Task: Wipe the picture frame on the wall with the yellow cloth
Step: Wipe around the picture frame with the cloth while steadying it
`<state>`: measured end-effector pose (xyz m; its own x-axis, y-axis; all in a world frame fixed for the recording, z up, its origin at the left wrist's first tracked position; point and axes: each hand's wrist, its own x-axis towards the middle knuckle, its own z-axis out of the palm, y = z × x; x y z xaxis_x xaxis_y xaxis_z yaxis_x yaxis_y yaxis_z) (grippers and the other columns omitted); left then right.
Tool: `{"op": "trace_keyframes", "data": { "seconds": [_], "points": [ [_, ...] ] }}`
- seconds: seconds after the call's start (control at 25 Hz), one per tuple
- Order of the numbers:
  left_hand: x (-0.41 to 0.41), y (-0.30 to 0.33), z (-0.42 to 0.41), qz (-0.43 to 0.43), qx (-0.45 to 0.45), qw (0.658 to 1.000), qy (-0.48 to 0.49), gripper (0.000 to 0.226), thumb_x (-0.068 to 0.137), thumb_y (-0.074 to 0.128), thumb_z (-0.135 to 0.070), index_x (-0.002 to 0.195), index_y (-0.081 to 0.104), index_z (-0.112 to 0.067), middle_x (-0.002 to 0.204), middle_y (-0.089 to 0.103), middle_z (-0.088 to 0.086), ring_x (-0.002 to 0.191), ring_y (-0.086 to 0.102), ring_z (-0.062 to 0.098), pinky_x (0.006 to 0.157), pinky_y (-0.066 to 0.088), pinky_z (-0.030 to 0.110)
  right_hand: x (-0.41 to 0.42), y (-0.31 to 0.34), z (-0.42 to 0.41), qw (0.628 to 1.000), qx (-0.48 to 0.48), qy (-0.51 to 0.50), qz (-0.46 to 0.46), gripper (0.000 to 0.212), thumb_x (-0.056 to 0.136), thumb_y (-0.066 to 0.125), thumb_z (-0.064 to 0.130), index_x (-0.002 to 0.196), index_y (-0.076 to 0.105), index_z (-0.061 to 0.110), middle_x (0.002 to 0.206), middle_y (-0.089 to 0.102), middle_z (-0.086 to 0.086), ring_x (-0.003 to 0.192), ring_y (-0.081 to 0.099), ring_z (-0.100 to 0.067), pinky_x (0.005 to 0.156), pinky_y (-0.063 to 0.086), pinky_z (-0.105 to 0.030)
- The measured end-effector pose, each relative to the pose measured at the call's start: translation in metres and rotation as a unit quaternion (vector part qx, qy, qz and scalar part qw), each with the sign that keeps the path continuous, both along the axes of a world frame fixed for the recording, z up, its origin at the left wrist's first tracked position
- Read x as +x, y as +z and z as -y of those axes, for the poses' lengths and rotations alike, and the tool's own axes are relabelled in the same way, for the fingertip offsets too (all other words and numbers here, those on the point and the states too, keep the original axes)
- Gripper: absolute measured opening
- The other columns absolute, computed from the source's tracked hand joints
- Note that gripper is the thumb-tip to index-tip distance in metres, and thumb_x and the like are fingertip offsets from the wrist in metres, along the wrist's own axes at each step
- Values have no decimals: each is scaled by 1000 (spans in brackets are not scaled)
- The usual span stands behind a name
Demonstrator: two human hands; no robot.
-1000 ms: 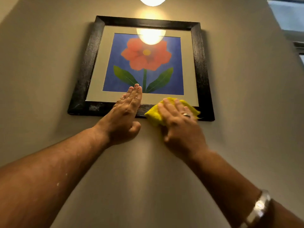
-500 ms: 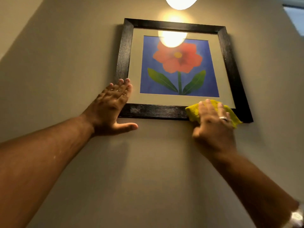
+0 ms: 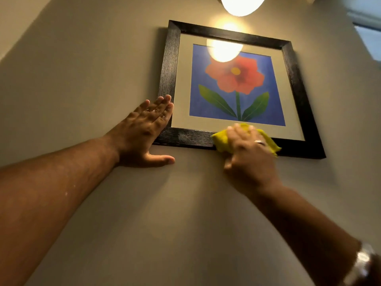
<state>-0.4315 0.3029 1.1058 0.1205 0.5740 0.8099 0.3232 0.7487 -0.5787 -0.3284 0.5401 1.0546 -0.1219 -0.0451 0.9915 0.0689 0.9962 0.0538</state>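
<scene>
A black picture frame [image 3: 171, 65] hangs on the beige wall, holding a red flower on a blue ground behind glass. My left hand [image 3: 144, 131] lies flat and open over the frame's lower left corner, thumb spread on the wall below. My right hand [image 3: 249, 153] presses the yellow cloth [image 3: 221, 140] against the frame's bottom rail, right of its middle. The cloth bulges out on both sides of my fingers, and most of it is hidden under the hand.
A lit round lamp [image 3: 241, 5] hangs above the frame and glares off the glass. A window edge [image 3: 369, 32] shows at the top right. Bare wall [image 3: 165, 213] spreads below and to the left of the frame.
My left hand slid from the bottom rail's middle to the lower left corner. My right hand moved the cloth right along the bottom rail, then back a little to the left. The view shifted.
</scene>
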Motion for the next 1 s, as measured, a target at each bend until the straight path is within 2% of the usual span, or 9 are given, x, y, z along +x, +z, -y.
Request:
{"op": "trace_keyframes", "data": {
  "seconds": [0.08, 0.16, 0.32, 0.4, 0.48, 0.56, 0.68, 0.84, 1.0],
  "points": [
    [0, -1, 0, -2, 2, 1000, 7, 120, 70, 23, -90, 152, -8, -8, 162, -14, 11, 149, -15, 20, 123, 0, 43, -14, -1, 28, 989, 128, 40, 56, 60, 86, 49, 27, 144, 32, 25, 157, 29, -1, 146, 19, -30, 120, 17, -48],
    [2, -2, 1, 5, 9, 1000, 10, 121, 69, 23, -90, 152, -9, -7, 162, -15, 12, 149, -17, 20, 123, 0, 45, -10, 8, 27, 977, 186, 53, 90, 57, 88, 49, 32, 143, 34, 28, 156, 31, 1, 146, 20, -28, 120, 19, -46],
    [2, -5, 1, 14, 29, 999, 14, 126, 65, 23, -94, 152, -8, -8, 162, -14, 9, 149, -16, 20, 122, -4, 46, -4, 24, 16, 992, 118, 38, 26, 49, 91, 50, 28, 139, 41, 22, 151, 41, -2, 142, 30, -28, 118, 22, -42],
    [1, -4, 3, 22, 36, 999, 1, 126, 64, 29, -93, 153, -5, -11, 164, -9, 7, 149, -13, 18, 121, -7, 48, -14, 19, 36, 979, 195, 41, 40, 52, 88, 52, 24, 139, 41, 22, 151, 41, -2, 143, 29, -29, 118, 21, -43],
    [1, -2, 4, 32, 36, 999, -16, 126, 62, 33, -92, 154, -3, -14, 164, -5, 4, 150, -11, 16, 121, -8, 50, -15, 20, 40, 955, 271, 47, 106, 54, 88, 54, 25, 140, 40, 24, 153, 38, 1, 144, 27, -27, 120, 22, -43],
    [0, -2, 5, 29, 34, 999, -17, 126, 61, 31, -94, 154, -2, -15, 164, -4, 3, 150, -9, 15, 121, -7, 52, 0, 41, 24, 955, 270, 40, 119, 48, 89, 52, 25, 136, 47, 23, 148, 46, 0, 140, 35, -24, 119, 24, -41],
    [0, -2, 5, 23, 35, 999, -16, 127, 61, 29, -96, 154, -1, -15, 164, -3, 3, 150, -7, 15, 121, -6, 51, 5, 48, 19, 972, 227, 18, 62, 38, 89, 49, 23, 128, 53, 20, 137, 55, -3, 131, 45, -29, 113, 34, -42],
    [0, -2, 4, 28, 30, 999, -21, 124, 63, 34, -91, 154, -1, -14, 165, -4, 4, 150, -10, 15, 121, -8, 48, -5, 30, 34, 924, 358, 21, 135, 50, 88, 53, 24, 137, 46, 23, 150, 43, 0, 142, 32, -24, 118, 26, -40],
    [0, -2, 5, 24, 34, 999, -16, 127, 61, 30, -95, 154, -3, -14, 164, -5, 3, 150, -9, 15, 121, -6, 50, 2, 45, 35, 954, 291, 45, 59, 42, 85, 54, 20, 126, 56, 16, 136, 58, -6, 130, 47, -33, 109, 38, -44]
  ]
}}
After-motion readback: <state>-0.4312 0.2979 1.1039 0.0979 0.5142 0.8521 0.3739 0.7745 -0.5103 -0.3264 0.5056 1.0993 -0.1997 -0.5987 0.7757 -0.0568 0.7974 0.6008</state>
